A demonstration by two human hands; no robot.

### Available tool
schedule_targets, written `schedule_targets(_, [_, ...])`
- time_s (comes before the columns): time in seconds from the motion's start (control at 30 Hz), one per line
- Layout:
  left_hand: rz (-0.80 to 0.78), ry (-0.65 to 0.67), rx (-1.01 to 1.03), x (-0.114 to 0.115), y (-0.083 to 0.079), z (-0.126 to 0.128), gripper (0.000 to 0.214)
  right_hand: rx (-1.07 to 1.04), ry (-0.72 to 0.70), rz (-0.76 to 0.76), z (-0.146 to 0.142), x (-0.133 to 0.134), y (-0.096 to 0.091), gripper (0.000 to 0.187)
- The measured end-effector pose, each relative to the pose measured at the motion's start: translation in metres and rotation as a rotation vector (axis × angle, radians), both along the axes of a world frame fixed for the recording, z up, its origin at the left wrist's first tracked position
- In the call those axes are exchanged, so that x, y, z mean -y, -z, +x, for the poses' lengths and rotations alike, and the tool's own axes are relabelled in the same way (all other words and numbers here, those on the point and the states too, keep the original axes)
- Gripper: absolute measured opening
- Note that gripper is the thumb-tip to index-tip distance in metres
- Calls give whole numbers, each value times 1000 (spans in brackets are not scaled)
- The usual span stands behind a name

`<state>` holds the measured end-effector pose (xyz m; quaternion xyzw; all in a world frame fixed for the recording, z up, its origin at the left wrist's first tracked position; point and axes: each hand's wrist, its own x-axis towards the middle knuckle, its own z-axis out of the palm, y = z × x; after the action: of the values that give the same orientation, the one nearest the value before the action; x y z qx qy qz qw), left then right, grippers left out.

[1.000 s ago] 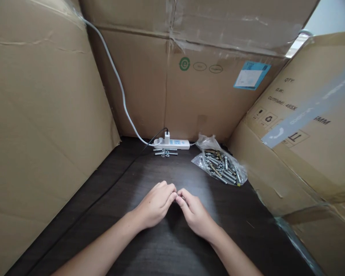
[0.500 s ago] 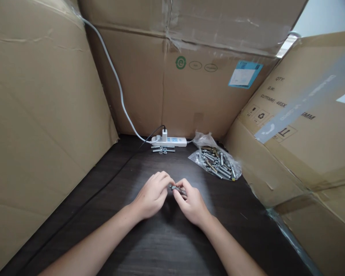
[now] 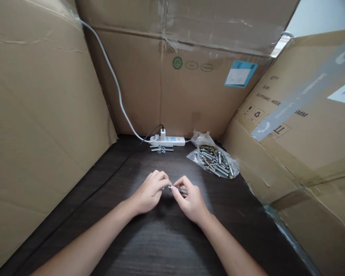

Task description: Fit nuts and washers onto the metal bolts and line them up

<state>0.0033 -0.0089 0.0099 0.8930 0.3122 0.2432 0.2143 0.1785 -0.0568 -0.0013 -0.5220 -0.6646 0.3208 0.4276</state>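
Observation:
My right hand (image 3: pixel 191 197) is closed around a metal expansion bolt (image 3: pixel 182 190), thumb and fingertips pinching it. The bolt lies roughly level, its threaded end pointing left; my palm and fingers hide part of it. Just left of that end, my left hand (image 3: pixel 152 193) pinches a small shiny washer (image 3: pixel 162 188) between thumb and fingers. A narrow gap separates the washer from the bolt. Both hands are just above the dark tabletop (image 3: pixel 149 237).
A clear plastic bag (image 3: pixel 199 157) full of bolts lies at the back right. Several loose bolts and washers (image 3: pixel 161 150) sit before a white power strip (image 3: pixel 175 141). A black cable (image 3: pixel 115 174) crosses the left side. Cardboard walls (image 3: pixel 132 84) enclose the table.
My left hand has drawn left, away from the bolt's end, and a washer now shows in its fingers. My right hand keeps hold of the bolt. The view has shifted slightly.

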Motion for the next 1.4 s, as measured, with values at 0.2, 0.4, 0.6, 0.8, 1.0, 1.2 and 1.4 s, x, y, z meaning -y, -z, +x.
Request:
schedule_targets(0.2, [10,-62,48,6,-9,2,33,-6,-1,28,2,0,-2,14])
schedule_targets(0.4, [-4,-11,1,14,-10,7,18,41,31,87,3,0,-1,17])
schedule_targets(0.6, [-9,-85,-2,13,-4,9,13,41,93,75,5,-1,1,21])
schedule_targets(0.8, [-34,9,95,16,-12,5,21,15,97,59,5,-2,3,21])
schedule_targets(1.0, [-35,26,10,19,-15,5,27,12,146,67,6,-1,4,21])
schedule_targets(1.2, [5,-43,-46,15,-11,5,25,-5,143,63,5,-2,7,19])
schedule_targets(1.4, [27,-9,59,17,-14,3,39,-5,136,65,5,-3,8,20])
